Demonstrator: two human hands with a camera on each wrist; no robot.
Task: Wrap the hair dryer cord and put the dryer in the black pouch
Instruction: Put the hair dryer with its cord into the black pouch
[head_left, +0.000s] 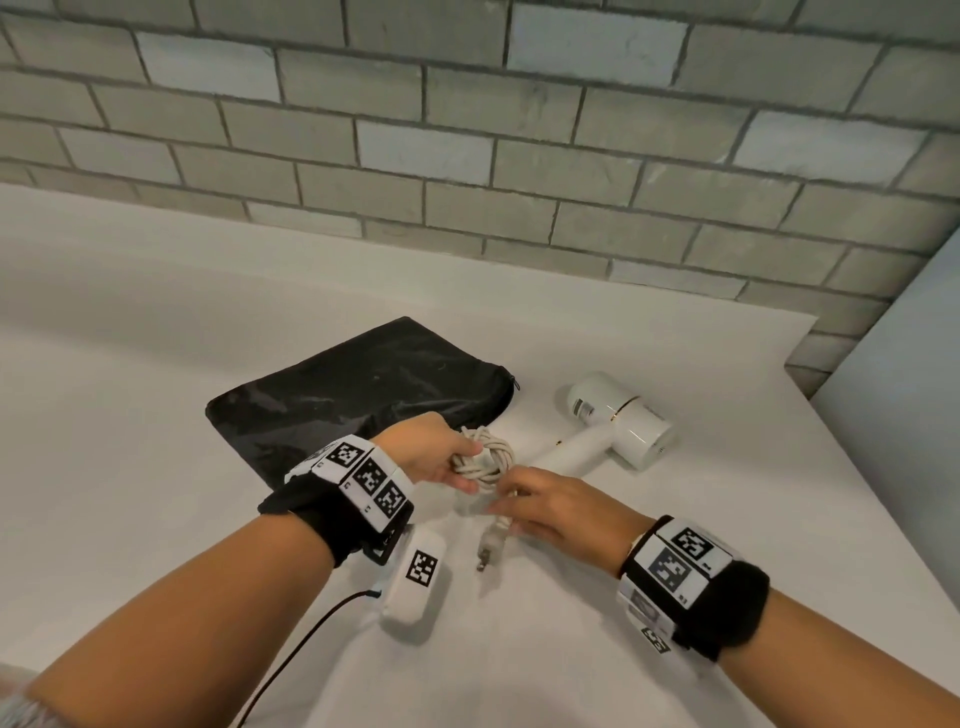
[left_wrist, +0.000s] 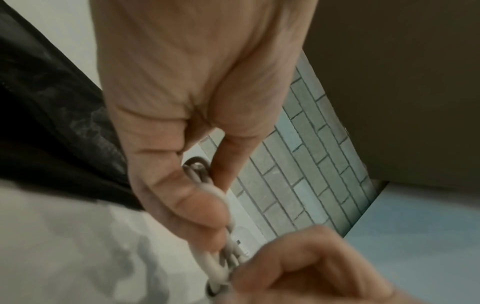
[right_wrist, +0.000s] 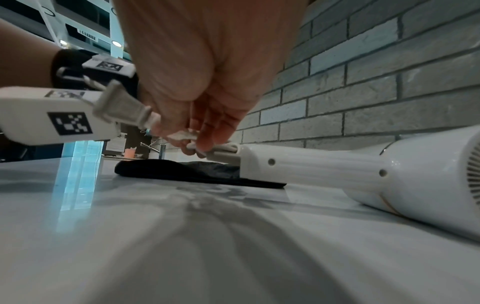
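A white hair dryer (head_left: 618, 423) lies on its side on the white counter, handle pointing toward me; the right wrist view shows its handle (right_wrist: 311, 170) close up. Its white cord is wound into a coil (head_left: 485, 454), which my left hand (head_left: 441, 457) grips above the counter; the loops (left_wrist: 221, 253) run between thumb and fingers. My right hand (head_left: 550, 506) pinches the cord's free end just behind the plug (head_left: 491, 545); the plug (right_wrist: 122, 107) sticks out by the palm. The black pouch (head_left: 358, 395) lies flat behind my left hand, its zipper on the right.
A grey brick wall (head_left: 467, 130) backs the counter (head_left: 156, 364). A pale blue panel (head_left: 909, 415) stands at the right edge. A white tagged unit (head_left: 415, 577) with a black cable (head_left: 301, 639) hangs under my left wrist.
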